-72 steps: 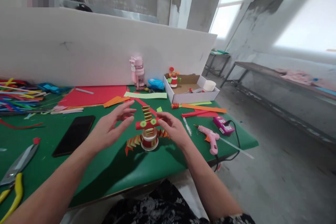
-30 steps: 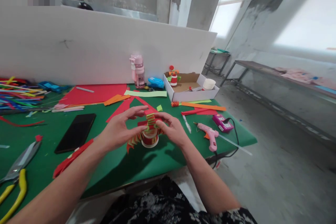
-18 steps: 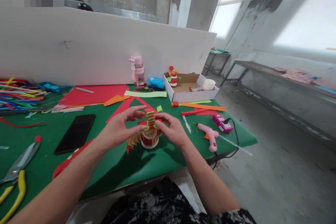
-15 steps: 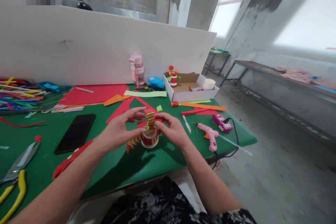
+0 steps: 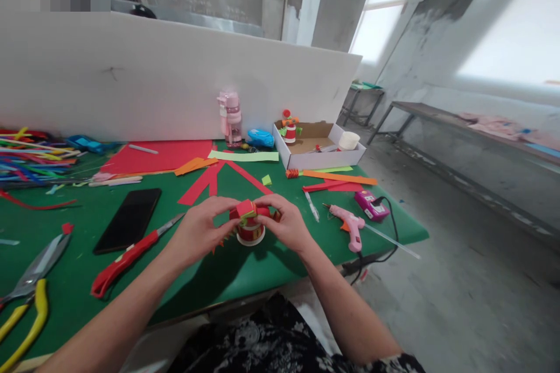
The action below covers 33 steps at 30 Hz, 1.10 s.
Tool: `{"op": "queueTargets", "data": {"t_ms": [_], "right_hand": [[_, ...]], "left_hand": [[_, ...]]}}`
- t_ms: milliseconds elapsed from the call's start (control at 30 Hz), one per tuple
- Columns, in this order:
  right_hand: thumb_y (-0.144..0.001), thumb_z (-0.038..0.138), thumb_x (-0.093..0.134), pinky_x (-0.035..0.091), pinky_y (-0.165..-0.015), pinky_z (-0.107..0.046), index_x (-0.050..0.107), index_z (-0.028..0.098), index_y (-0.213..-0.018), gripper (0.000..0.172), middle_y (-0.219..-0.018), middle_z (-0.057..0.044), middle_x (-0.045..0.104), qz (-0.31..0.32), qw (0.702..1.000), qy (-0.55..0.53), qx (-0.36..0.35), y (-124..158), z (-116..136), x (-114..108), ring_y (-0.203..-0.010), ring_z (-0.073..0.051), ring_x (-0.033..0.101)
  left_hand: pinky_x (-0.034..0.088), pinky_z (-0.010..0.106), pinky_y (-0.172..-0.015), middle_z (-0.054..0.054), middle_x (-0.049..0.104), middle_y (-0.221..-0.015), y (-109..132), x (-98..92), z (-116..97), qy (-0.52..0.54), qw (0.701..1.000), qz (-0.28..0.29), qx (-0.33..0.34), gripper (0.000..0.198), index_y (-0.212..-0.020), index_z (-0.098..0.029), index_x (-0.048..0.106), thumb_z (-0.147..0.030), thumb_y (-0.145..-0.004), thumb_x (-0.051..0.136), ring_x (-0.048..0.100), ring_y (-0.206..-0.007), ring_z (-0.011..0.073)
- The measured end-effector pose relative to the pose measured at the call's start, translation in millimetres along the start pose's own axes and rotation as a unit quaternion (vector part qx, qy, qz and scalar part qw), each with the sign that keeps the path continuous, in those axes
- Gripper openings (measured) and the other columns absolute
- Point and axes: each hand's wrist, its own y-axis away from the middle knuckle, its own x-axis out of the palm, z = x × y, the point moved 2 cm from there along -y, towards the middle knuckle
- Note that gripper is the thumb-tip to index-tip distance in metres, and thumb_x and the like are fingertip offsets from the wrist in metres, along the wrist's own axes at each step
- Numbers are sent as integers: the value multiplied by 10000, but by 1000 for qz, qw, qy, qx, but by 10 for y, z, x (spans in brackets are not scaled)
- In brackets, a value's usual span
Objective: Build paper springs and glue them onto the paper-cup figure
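Observation:
A small paper craft figure stands on the green table: a red and white cup-like base with a red top and folded red, green and orange strips. My left hand and my right hand close around it from both sides, fingertips pressing its red top and the folded strip down. The accordion arms are mostly hidden under my fingers.
Red-handled scissors and a black phone lie to the left, pliers at the near left edge. A pink glue gun and its cord lie right. An open cardboard box, a pink bottle and paper strips sit behind.
The tall folded strip that stood up above the figure is now pressed down flat under my fingers. Both hands have closed in tighter. The red-handled scissors are now uncovered beside my left forearm.

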Motion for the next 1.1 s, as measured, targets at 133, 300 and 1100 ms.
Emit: {"op": "queueTargets", "data": {"t_ms": [133, 300, 1100], "right_hand": [[-791, 185, 707, 490, -924, -329, 692, 209, -1049, 259, -1066, -60, 715, -8, 1000, 4, -4, -8, -13, -24, -1017, -198, 649], [-758, 177, 732, 475, -956, -345, 679, 204, -1120, 367, -1130, -77, 699, 6, 999, 41, -9, -26, 19, -82, -1062, -214, 639], [-750, 316, 775, 494, -939, -337, 664, 198, -1098, 384, -1112, -75, 685, -9, 999, 37, 19, -132, 36, -77, -1038, -211, 639]], "left_hand": [[546, 379, -889, 82, 737, -1078, -5, 1, 34, 15, 1000, -14, 0, 425, -1033, -217, 708, -573, -835, 587, 677, -997, 256], [537, 413, -913, 96, 720, -1132, -25, -13, 61, 14, 1000, 6, 0, 542, -1141, -214, 676, -626, -795, 611, 661, -1046, 277], [539, 392, -885, 69, 707, -1158, -137, -6, 72, 31, 998, 29, -36, 593, -1207, -228, 645, -623, -765, 627, 664, -957, 247]]}}
